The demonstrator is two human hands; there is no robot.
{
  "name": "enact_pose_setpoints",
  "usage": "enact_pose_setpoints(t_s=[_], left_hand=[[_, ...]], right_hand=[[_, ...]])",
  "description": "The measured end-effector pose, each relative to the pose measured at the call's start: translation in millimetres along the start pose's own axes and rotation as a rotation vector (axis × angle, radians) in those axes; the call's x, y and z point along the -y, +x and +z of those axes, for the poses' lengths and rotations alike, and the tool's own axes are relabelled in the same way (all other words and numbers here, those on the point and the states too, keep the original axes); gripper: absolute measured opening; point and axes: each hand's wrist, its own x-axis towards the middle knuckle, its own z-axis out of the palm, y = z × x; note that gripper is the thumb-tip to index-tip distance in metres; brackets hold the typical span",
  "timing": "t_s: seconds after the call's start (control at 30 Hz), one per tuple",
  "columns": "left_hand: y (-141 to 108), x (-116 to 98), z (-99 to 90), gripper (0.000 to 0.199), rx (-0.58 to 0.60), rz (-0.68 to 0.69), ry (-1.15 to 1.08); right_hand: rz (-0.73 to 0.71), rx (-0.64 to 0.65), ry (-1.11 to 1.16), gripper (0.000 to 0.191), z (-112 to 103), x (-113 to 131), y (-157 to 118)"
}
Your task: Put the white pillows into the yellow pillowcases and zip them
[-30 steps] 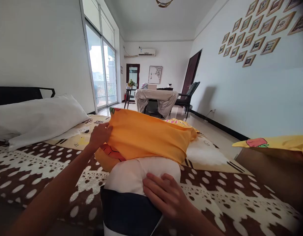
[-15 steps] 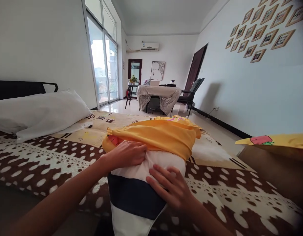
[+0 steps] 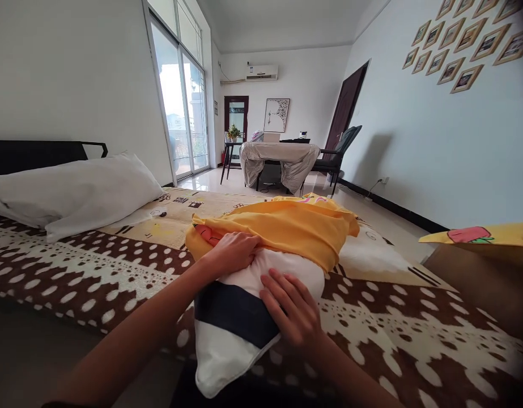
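A white pillow with a dark blue band (image 3: 236, 311) lies at the near edge of the bed, its far part inside a yellow pillowcase (image 3: 282, 226). My left hand (image 3: 238, 251) is closed at the case's opening, fingers curled on the yellow edge where it meets the white fabric; the fingertips are partly hidden. My right hand (image 3: 290, 309) rests with fingers spread on top of the pillow, across the white part and the blue band. The pillow's near corner sticks out toward me.
A patterned brown and cream blanket (image 3: 134, 272) covers the bed. Another white pillow (image 3: 78, 190) lies at the left. Yellow cloth with a red print (image 3: 469, 234) is at the right edge. Beyond stand a covered table (image 3: 282, 152) and a chair (image 3: 340, 153).
The near end of the pillow has drawn up and away from me, its corner now in view. Both hands remain on it, and the camera view has shifted slightly.
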Motion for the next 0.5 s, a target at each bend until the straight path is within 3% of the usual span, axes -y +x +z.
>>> enact_pose_setpoints(t_s=[0.3, 0.5], left_hand=[[-1, -9, 23.5, 0.024, -0.131, -0.215, 0.001], [-11, -2, 22.4, 0.016, -0.154, -0.207, -0.025]], right_hand=[[0.043, 0.045, 0.072, 0.03, 9, -5, 6], [0.069, 0.059, 0.071, 0.032, 12, -3, 7]])
